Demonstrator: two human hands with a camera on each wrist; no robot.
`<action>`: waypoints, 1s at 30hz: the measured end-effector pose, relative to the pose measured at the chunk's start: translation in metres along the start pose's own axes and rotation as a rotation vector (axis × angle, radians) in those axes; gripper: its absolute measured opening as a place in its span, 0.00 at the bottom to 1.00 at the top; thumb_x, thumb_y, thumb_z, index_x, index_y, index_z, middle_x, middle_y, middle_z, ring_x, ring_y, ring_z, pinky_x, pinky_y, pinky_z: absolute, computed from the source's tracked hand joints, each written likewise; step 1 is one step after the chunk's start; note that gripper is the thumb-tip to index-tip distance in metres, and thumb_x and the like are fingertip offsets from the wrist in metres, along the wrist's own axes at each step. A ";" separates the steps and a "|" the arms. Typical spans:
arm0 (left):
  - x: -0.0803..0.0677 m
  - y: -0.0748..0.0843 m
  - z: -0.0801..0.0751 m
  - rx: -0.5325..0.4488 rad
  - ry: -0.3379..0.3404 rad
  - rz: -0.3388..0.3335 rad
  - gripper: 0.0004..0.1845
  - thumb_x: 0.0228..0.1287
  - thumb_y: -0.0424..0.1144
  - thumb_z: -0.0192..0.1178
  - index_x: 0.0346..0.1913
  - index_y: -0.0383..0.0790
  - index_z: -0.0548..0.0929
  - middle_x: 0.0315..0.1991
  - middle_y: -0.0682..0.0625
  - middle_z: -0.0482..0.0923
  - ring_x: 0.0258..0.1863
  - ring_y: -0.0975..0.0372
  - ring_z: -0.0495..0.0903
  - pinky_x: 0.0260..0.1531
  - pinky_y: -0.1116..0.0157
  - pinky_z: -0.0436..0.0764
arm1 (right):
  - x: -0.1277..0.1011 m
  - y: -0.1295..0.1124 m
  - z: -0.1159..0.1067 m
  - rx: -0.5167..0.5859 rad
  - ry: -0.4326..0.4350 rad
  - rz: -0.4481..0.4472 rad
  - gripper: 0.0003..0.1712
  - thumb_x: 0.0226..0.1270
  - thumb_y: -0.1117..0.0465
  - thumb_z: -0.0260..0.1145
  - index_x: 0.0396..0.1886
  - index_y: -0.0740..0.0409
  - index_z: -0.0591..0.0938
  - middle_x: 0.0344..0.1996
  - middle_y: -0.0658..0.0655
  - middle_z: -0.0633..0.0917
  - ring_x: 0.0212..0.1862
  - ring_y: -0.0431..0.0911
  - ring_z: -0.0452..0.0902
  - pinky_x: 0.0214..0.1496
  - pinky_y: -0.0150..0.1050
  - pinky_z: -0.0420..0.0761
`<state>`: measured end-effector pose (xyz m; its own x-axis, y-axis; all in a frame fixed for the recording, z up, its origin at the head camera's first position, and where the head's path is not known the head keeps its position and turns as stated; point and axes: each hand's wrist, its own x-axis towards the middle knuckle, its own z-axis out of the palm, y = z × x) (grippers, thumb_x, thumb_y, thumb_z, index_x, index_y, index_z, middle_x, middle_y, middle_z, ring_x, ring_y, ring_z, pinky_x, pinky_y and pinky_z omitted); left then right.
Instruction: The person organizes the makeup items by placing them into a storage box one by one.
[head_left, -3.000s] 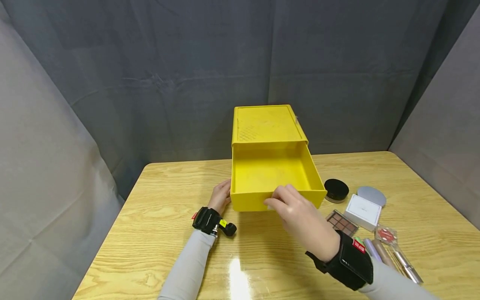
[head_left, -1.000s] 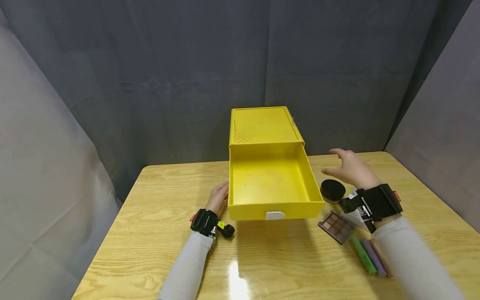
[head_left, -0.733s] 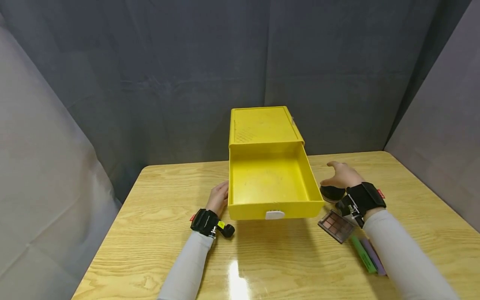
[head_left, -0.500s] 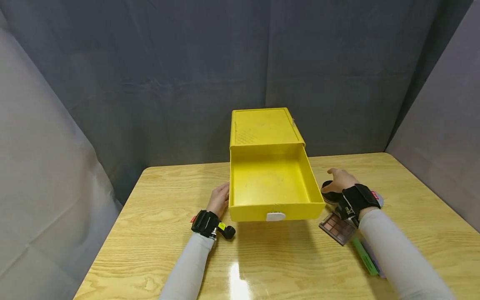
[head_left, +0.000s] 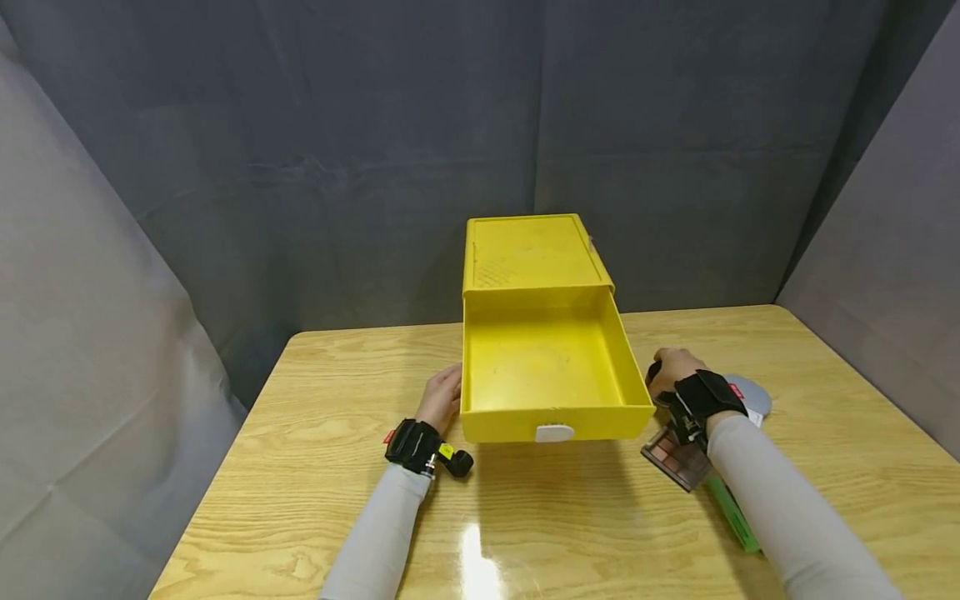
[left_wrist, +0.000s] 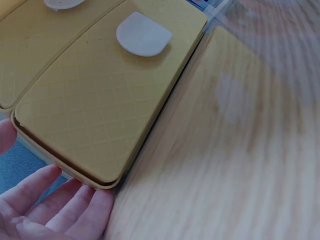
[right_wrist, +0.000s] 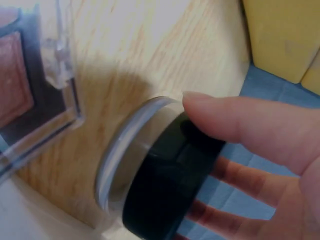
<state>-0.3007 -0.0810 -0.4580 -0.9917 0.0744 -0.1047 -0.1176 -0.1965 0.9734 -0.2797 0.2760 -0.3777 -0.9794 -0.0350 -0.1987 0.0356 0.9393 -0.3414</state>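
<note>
My head view looks down into the open drawer (head_left: 495, 423) of the yellow cabinet (head_left: 536, 250), which stands by the table's (head_left: 337, 517) back edge; only my left wrist view shows the closed lower drawer (left_wrist: 95, 125) beneath it, with its white handle (left_wrist: 144, 35). My right wrist view gives me the jar's (right_wrist: 165, 185) clear base under its black lid, where from the head I get just a dark sliver.

My left arm reaches in from the table's front edge, the left hand (head_left: 441, 396) at the cabinet's left side; its fingers are loosely extended, tips against the side's edge, gripping nothing. My right arm slants in from the front right, and the right hand (head_left: 673, 369) holds the jar, thumb on the lid and fingers across the far side. The jar is just right of the open drawer, toward the table's back right corner; I can't tell whether it is lifted.

My right wrist and sleeve cover part of the palette (head_left: 673, 461), the green pen (head_left: 735, 517), the grey disc (head_left: 748, 392) and nearly all of a white box (head_left: 755, 417). The right wrist view cuts off the palette, blurred, and the jar's bottom end. My left thumb is cropped in its wrist view.
</note>
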 end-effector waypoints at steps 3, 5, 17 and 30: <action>0.000 0.000 0.000 0.006 -0.003 -0.002 0.25 0.68 0.45 0.50 0.62 0.32 0.69 0.60 0.37 0.68 0.58 0.51 0.70 0.54 0.57 0.73 | 0.000 0.001 0.001 0.026 -0.018 0.004 0.39 0.40 0.62 0.74 0.50 0.77 0.68 0.40 0.73 0.76 0.38 0.60 0.72 0.38 0.49 0.76; 0.000 0.000 0.000 0.010 -0.006 -0.003 0.25 0.68 0.46 0.51 0.62 0.32 0.69 0.60 0.37 0.68 0.58 0.51 0.70 0.54 0.56 0.73 | 0.001 0.001 0.001 0.025 -0.022 0.008 0.36 0.40 0.62 0.74 0.48 0.76 0.69 0.38 0.72 0.76 0.37 0.59 0.72 0.36 0.49 0.76; -0.002 0.004 0.002 0.000 0.002 -0.002 0.25 0.68 0.45 0.50 0.61 0.31 0.70 0.59 0.38 0.70 0.56 0.53 0.72 0.54 0.57 0.73 | 0.007 0.005 0.002 0.014 -0.010 0.014 0.34 0.37 0.59 0.76 0.43 0.73 0.71 0.34 0.68 0.75 0.35 0.59 0.71 0.35 0.48 0.75; -0.003 0.004 0.001 -0.003 -0.003 -0.001 0.25 0.68 0.44 0.50 0.62 0.31 0.68 0.59 0.36 0.68 0.55 0.54 0.73 0.53 0.57 0.74 | 0.017 0.015 -0.005 0.059 0.029 -0.034 0.39 0.40 0.60 0.74 0.51 0.76 0.69 0.41 0.74 0.75 0.38 0.61 0.72 0.38 0.50 0.76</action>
<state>-0.2980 -0.0811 -0.4533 -0.9915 0.0774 -0.1047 -0.1183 -0.1993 0.9728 -0.2966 0.2913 -0.3811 -0.9857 -0.0555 -0.1594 0.0134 0.9158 -0.4014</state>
